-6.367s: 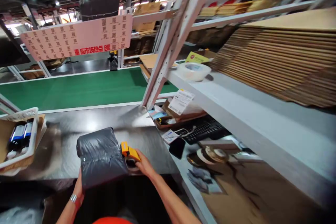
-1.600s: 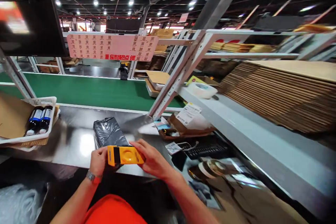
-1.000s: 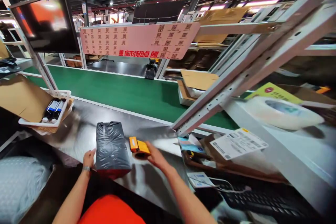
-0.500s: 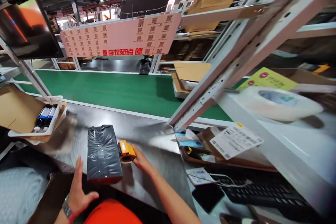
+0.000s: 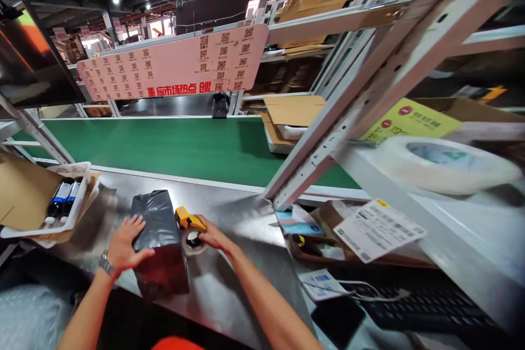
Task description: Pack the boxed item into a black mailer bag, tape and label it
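your left hand (image 5: 125, 241) lies flat on top of the black plastic-wrapped parcel (image 5: 159, 240), fingers spread and pressing it down onto the steel worktable (image 5: 233, 229), near the front edge. your right hand (image 5: 213, 238) is curled around the yellow tape dispenser (image 5: 189, 226), fingers closed on its handle, with the tool's nose touching the parcel's right side. by the look of it, you are at the sealing step: the dispenser is set against the wrap and the parcel is braced for a pull. the next move likely calls for steady downward pressure from the left palm, so the slick bundle does not slide on the polished metal, and a straight, even draw with the right.

the parcel is a long soft-cornered block, its film glossy and wrinkled (the near end shows a reddish tint under the wrap). the dispenser is hard yellow plastic with a round tape roll beneath. the table is brushed, reflective steel. to your left a white plastic basket (image 5: 77, 197) holds blue-labelled bottles (image 5: 61, 199); beyond lies the matte green conveyor belt (image 5: 172, 145). on the shelf at right rests a wide roll of clear tape (image 5: 443, 164).
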A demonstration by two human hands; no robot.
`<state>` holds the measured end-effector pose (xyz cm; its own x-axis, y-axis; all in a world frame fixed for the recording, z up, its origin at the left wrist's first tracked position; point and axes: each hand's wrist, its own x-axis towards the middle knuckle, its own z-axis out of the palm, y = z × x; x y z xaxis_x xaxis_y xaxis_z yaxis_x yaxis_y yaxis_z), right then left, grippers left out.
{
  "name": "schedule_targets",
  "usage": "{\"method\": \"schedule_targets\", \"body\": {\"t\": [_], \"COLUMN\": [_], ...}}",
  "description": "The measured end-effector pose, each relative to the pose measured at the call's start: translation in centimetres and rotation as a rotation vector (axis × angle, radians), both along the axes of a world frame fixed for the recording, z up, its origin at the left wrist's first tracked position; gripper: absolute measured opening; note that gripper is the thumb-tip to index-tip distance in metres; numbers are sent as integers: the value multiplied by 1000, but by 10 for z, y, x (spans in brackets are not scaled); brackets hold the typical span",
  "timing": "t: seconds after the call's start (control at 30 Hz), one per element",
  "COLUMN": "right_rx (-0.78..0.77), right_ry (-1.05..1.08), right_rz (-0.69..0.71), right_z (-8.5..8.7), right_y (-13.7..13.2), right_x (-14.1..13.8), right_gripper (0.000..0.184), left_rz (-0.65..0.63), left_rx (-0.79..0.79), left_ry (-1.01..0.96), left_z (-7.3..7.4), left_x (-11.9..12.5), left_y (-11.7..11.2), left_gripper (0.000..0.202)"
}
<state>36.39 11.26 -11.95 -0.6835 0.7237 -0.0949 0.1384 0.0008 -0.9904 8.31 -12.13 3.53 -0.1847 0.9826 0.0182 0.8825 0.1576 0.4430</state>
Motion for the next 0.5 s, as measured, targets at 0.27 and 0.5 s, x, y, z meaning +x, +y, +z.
{"method": "schedule_targets", "body": {"t": [0.27,0.5], "right_rx": [-333,-405], "right_ry": [320,205], "right_rz": [-150,-218], "right_z": [2,-57], "right_y": [26,-33], "right_x": [-31,21], "right_gripper": [88,70], "left_rz": [236,311], "left_rx": [80,-5], "left_ry": [-213,-150], "left_z": [35,43], "left_x": [-60,-83], "left_y": [112,142], "left_gripper": [48,41]}}
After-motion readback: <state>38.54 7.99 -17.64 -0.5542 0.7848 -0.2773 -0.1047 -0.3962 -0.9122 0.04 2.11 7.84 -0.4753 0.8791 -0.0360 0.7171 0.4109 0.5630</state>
